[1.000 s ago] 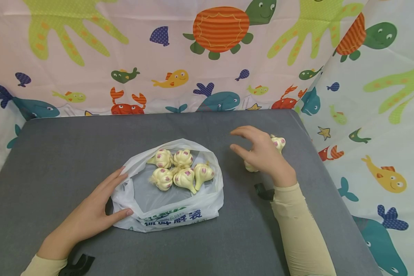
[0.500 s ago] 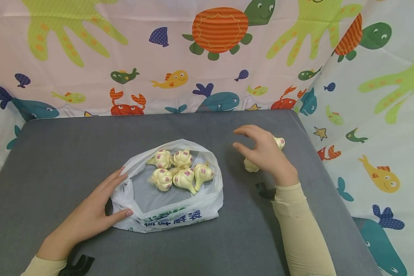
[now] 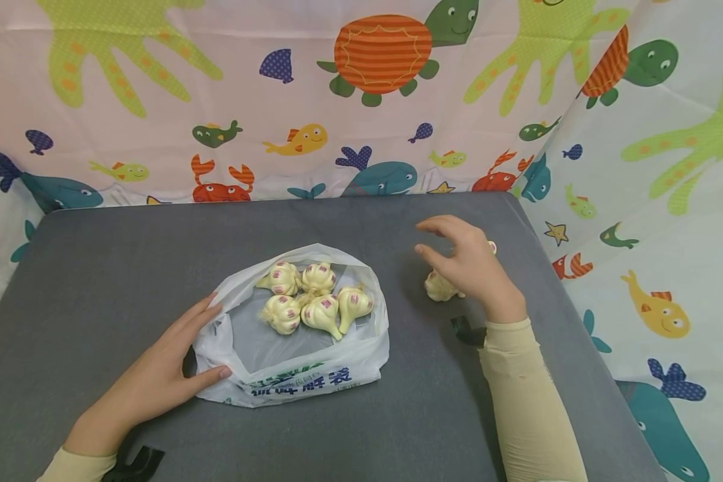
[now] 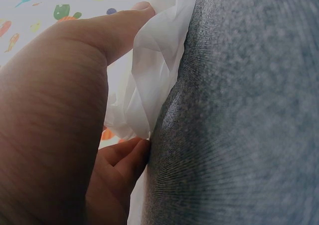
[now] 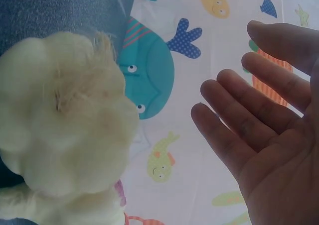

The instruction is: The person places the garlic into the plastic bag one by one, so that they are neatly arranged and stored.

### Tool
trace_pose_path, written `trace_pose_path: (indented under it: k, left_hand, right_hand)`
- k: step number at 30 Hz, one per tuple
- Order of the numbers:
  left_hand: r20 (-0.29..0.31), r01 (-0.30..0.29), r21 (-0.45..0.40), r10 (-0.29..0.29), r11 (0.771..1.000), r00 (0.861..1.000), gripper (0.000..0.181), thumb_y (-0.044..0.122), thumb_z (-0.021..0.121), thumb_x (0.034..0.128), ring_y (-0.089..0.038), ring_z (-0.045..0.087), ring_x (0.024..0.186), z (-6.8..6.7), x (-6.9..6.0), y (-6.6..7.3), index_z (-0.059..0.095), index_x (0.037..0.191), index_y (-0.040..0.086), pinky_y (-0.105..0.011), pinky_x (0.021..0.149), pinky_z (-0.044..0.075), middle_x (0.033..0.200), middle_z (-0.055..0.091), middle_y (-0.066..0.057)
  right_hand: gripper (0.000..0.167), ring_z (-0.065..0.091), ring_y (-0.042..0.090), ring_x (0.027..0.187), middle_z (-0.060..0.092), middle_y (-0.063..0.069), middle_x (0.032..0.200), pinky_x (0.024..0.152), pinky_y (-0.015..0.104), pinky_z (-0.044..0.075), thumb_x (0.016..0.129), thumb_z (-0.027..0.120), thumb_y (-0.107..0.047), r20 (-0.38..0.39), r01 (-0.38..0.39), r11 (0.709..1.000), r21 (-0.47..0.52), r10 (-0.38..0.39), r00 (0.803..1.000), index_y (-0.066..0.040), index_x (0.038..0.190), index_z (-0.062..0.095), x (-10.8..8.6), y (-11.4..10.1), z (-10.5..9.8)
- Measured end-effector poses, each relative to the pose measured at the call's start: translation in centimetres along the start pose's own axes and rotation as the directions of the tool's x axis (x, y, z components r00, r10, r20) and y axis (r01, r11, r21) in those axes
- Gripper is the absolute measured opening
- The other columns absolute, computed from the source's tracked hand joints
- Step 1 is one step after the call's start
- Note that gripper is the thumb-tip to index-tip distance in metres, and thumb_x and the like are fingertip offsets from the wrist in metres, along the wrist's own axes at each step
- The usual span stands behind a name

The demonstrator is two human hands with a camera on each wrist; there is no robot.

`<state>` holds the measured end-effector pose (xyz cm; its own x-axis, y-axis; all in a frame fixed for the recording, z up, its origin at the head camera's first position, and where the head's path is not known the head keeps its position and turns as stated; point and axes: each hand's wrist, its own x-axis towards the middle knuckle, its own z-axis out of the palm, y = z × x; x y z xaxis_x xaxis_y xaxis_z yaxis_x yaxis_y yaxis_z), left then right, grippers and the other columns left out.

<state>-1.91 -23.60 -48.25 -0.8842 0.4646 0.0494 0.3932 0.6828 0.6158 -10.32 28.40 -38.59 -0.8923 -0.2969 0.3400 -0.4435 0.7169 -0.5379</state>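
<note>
A white plastic bag point(image 3: 370, 355) with printed characters lies wide-mouthed mid-table in the head view. Several garlic bulbs point(image 3: 321, 313) with purple marks sit together inside it. My left hand point(image 3: 159, 358) rests against the bag's left end, thumb at the front side and the fairly straight fingers behind. Right of the bag, my right hand point(image 3: 476, 264) hovers with fingers spread and nothing between them. One garlic bulb point(image 3: 440, 286) lies on the table beside it; another garlic bulb point(image 3: 492, 247) is mostly hidden behind it. The right wrist view has a garlic bulb point(image 5: 65, 115) close up, apart from the fingers.
The table has a grey cloth cover point(image 3: 391, 435). A curtain with sea animals point(image 3: 373, 127) hangs behind the table and along its right side. A black strap piece point(image 3: 466, 331) sits at the right wrist, another black strap piece point(image 3: 135, 465) at the left.
My right hand has drifted slightly right and up, uncovering more of the near loose garlic bulb and hiding more of the far one. Left hand and bag stay put.
</note>
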Motion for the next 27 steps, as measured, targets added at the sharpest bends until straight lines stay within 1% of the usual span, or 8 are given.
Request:
trace_pose_path:
  k: [3,9,12,17,20,24,26,27]
  left_hand:
    - [-0.004,-0.004,0.006,0.004,1.000,1.000,0.107,0.046,0.092,0.0892,-0.039,0.030,0.160,0.0,-0.1,0.0,0.029,0.174,0.026,-0.074,0.116,0.035,0.182,0.019,-0.002]
    - [-0.010,-0.010,0.013,0.010,1.000,1.000,0.107,0.045,0.092,0.0895,-0.038,0.030,0.160,0.0,-0.1,0.0,0.029,0.174,0.026,-0.070,0.120,0.033,0.182,0.019,-0.001]
    - [-0.013,-0.012,0.016,0.013,1.000,1.000,0.107,0.044,0.092,0.0896,-0.038,0.029,0.160,0.0,-0.1,-0.1,0.029,0.174,0.027,-0.066,0.122,0.032,0.182,0.019,-0.001]
    - [-0.014,-0.014,0.021,0.015,1.000,1.000,0.107,0.044,0.092,0.0898,-0.038,0.030,0.160,0.0,-0.1,-0.1,0.029,0.174,0.027,-0.064,0.123,0.032,0.182,0.019,-0.001]
    - [-0.018,-0.019,0.029,0.020,0.999,1.000,0.106,0.044,0.092,0.0898,-0.036,0.030,0.160,0.0,-0.1,-0.1,0.030,0.174,0.027,-0.053,0.126,0.030,0.182,0.020,-0.001]
    - [-0.017,-0.019,0.032,0.020,0.999,1.000,0.106,0.045,0.091,0.0902,-0.037,0.030,0.160,0.1,-0.1,-0.1,0.029,0.174,0.027,-0.055,0.126,0.031,0.182,0.020,-0.001]
    - [-0.015,-0.015,0.029,0.015,0.999,1.000,0.106,0.046,0.091,0.0904,-0.037,0.030,0.160,0.1,-0.1,-0.2,0.029,0.174,0.027,-0.064,0.122,0.033,0.182,0.019,-0.001]
    - [-0.014,-0.014,0.029,0.014,0.999,1.000,0.106,0.046,0.091,0.0904,-0.037,0.030,0.160,0.1,-0.1,-0.2,0.029,0.174,0.027,-0.067,0.121,0.033,0.182,0.019,-0.002]
  right_hand:
    - [0.034,0.068,0.031,0.121,0.073,0.011,0.130,0.099,0.057,0.056,0.099,0.082,-0.013,-0.019,0.001,1.000,-0.009,-0.001,1.000,-0.005,0.130,0.075,0.0,0.2,-0.2]
    - [0.031,0.068,0.031,0.118,0.075,0.011,0.127,0.098,0.056,0.055,0.098,0.081,-0.011,-0.060,-0.007,1.000,-0.010,0.007,0.998,-0.004,0.128,0.076,0.0,0.9,-0.7]
    - [0.031,0.067,0.032,0.118,0.075,0.011,0.128,0.099,0.057,0.054,0.098,0.081,-0.011,-0.069,-0.030,1.000,-0.001,0.030,0.997,-0.004,0.128,0.076,-0.1,1.1,-0.9]
    - [0.032,0.067,0.034,0.120,0.074,0.011,0.130,0.099,0.057,0.053,0.099,0.081,-0.012,-0.071,-0.070,0.997,0.008,0.071,0.995,-0.004,0.130,0.076,-0.1,1.4,-1.1]
    - [0.032,0.066,0.034,0.121,0.074,0.012,0.131,0.101,0.058,0.053,0.101,0.079,-0.013,-0.067,-0.088,0.996,0.012,0.088,0.994,-0.004,0.131,0.076,-0.2,1.6,-1.3]
    - [0.032,0.066,0.034,0.122,0.074,0.012,0.131,0.104,0.060,0.051,0.102,0.079,-0.015,-0.076,-0.107,0.994,0.030,0.109,0.991,-0.004,0.132,0.076,-0.4,2.1,-1.3]
    - [0.032,0.066,0.034,0.123,0.074,0.012,0.131,0.104,0.061,0.050,0.102,0.078,-0.016,-0.078,-0.117,0.992,0.039,0.120,0.990,-0.005,0.132,0.075,-0.5,2.3,-1.4]
    - [0.032,0.066,0.034,0.123,0.074,0.012,0.132,0.105,0.062,0.050,0.102,0.079,-0.016,-0.080,-0.121,0.992,0.039,0.123,0.989,-0.005,0.133,0.075,-0.5,2.5,-1.4]
